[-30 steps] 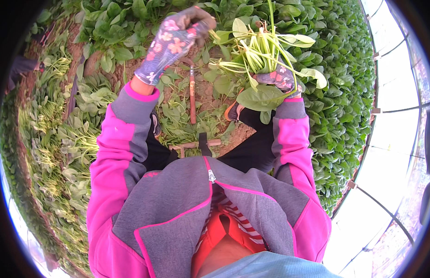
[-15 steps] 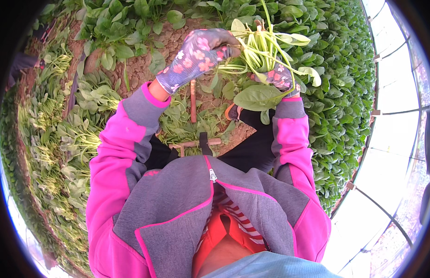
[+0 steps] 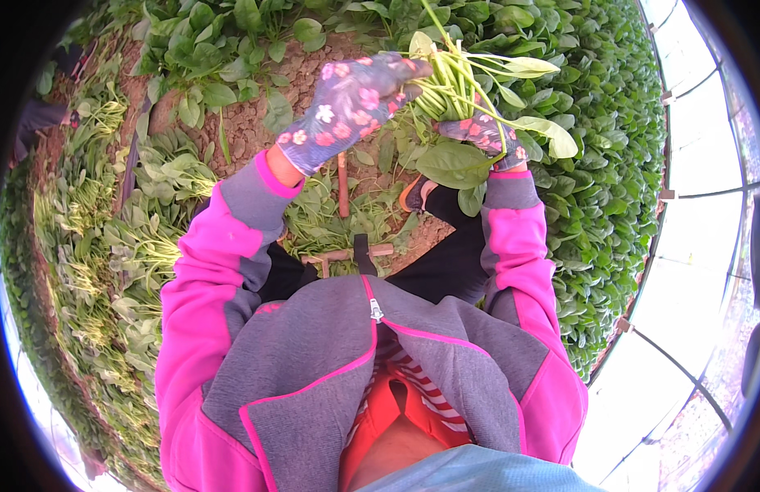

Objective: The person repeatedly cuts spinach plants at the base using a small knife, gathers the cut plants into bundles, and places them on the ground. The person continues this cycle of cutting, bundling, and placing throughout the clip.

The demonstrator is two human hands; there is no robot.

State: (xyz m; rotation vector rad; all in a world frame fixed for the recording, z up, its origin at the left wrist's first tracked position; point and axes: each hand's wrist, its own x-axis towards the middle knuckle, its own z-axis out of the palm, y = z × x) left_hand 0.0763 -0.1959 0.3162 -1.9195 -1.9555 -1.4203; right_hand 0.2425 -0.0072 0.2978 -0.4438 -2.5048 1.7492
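Bordering crumbly soil (image 3: pixel 302 74) (brown), leafy plants (image 3: pixel 597 164) stand beside white sheeting (image 3: pixel 700 228).

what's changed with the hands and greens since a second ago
The left hand moved right and slightly down, its fingers now at the stems of the bunch of greens; whether they grip is unclear. The bunch tipped slightly left. The right hand still holds it, and the red tool handle stays on the ground.

The gloves (image 3: pixel 339 115) are floral — jacket (image 3: pixel 294 353) grey-and-pink.
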